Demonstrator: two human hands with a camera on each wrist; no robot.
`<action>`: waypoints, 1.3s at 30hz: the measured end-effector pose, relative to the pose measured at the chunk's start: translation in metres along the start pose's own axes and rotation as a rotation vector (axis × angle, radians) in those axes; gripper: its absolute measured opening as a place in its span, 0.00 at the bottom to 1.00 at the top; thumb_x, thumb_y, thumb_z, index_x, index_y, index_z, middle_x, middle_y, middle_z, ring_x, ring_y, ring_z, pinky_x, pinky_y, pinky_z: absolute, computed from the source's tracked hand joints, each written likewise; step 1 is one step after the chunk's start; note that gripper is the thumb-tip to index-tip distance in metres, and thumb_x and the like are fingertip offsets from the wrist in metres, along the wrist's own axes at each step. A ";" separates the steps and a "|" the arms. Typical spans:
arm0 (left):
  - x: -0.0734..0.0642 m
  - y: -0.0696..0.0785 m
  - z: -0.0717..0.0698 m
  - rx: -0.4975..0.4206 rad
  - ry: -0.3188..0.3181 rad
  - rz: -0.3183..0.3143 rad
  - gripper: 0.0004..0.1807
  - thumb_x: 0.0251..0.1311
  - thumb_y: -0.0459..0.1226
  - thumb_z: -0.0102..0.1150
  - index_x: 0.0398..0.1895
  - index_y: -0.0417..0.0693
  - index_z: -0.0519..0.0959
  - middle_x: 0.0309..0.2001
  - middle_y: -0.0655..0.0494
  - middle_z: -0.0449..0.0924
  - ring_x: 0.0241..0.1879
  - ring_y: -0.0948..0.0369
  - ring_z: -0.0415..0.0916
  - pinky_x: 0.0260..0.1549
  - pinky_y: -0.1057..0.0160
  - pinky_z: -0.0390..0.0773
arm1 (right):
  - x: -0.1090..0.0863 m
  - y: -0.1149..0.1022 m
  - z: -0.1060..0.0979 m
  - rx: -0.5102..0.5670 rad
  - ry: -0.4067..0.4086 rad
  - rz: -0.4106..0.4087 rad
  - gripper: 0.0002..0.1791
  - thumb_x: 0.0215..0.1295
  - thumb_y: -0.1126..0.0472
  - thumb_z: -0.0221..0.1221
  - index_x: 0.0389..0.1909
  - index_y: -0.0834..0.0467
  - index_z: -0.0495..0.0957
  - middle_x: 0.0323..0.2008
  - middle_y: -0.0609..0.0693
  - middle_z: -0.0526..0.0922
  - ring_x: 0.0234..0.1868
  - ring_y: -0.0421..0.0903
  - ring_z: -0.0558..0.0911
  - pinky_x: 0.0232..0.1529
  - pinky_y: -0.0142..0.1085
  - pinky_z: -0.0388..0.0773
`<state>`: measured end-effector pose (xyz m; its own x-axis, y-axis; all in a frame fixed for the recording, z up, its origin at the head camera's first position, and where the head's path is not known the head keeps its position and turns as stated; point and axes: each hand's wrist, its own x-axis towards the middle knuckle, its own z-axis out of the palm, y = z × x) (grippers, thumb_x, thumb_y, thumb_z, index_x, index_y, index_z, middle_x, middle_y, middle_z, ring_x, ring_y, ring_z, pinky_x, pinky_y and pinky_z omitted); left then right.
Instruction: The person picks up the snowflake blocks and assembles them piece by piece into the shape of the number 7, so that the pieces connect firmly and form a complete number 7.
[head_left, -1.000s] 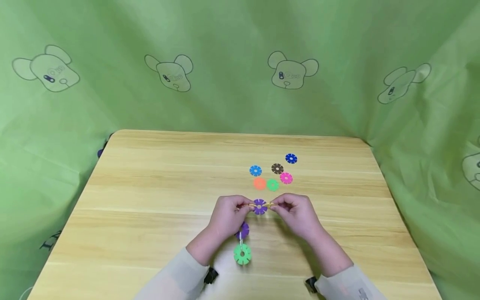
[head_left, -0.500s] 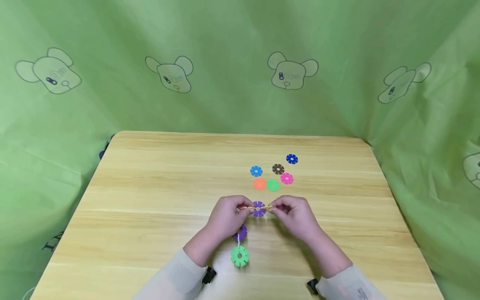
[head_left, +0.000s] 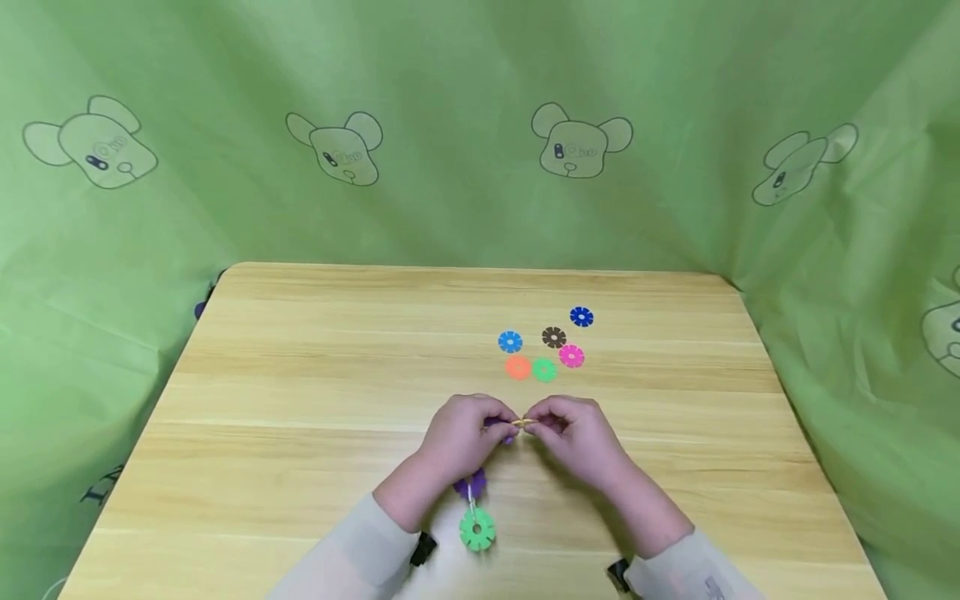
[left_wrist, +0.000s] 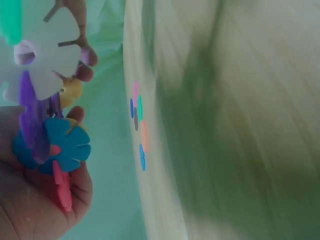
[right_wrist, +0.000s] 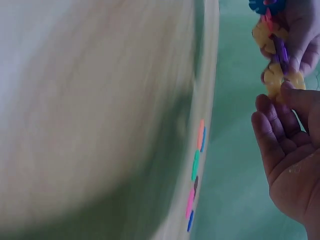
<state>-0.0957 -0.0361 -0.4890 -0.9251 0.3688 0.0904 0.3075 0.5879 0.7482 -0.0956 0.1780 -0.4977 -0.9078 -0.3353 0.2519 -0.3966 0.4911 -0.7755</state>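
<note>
The right hand (head_left: 577,435) pinches the flower-shaped yellow plastic disc (right_wrist: 273,79); left of it, the left hand (head_left: 463,440) pinches the adjoining notched purple plastic disc (right_wrist: 281,56), apparently to steady both.

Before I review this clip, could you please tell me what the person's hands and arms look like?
The left hand and right hand wear no gloves. The left sleeve and right sleeve are pale, greyish-white, ending short of the wrists. A greyish marking shows on the right one; small black pieces sit beside both cuffs.
</note>
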 end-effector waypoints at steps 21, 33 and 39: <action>-0.005 -0.009 -0.007 0.008 0.027 0.007 0.02 0.67 0.37 0.72 0.39 0.52 0.91 0.46 0.60 0.91 0.50 0.61 0.87 0.58 0.56 0.83 | 0.035 0.050 -0.050 -0.277 0.218 0.103 0.11 0.64 0.71 0.71 0.46 0.70 0.85 0.37 0.60 0.88 0.39 0.56 0.87 0.40 0.45 0.88; -0.006 -0.009 -0.006 0.025 -0.005 0.014 0.04 0.70 0.41 0.69 0.40 0.54 0.91 0.46 0.63 0.90 0.50 0.63 0.86 0.61 0.53 0.79 | 0.050 0.075 -0.049 -0.386 0.052 0.365 0.34 0.72 0.53 0.68 0.68 0.72 0.72 0.57 0.70 0.80 0.57 0.68 0.79 0.63 0.63 0.75; -0.006 -0.010 -0.004 0.005 -0.004 0.020 0.03 0.70 0.40 0.70 0.41 0.54 0.91 0.46 0.63 0.90 0.50 0.63 0.86 0.58 0.57 0.82 | 0.057 0.084 -0.047 -0.409 -0.034 0.418 0.40 0.72 0.49 0.67 0.72 0.73 0.68 0.62 0.73 0.76 0.62 0.71 0.76 0.69 0.65 0.69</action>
<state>-0.0942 -0.0476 -0.4945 -0.9180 0.3831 0.1028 0.3269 0.5840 0.7430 -0.1876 0.2381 -0.5211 -0.9963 -0.0685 -0.0516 -0.0321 0.8556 -0.5166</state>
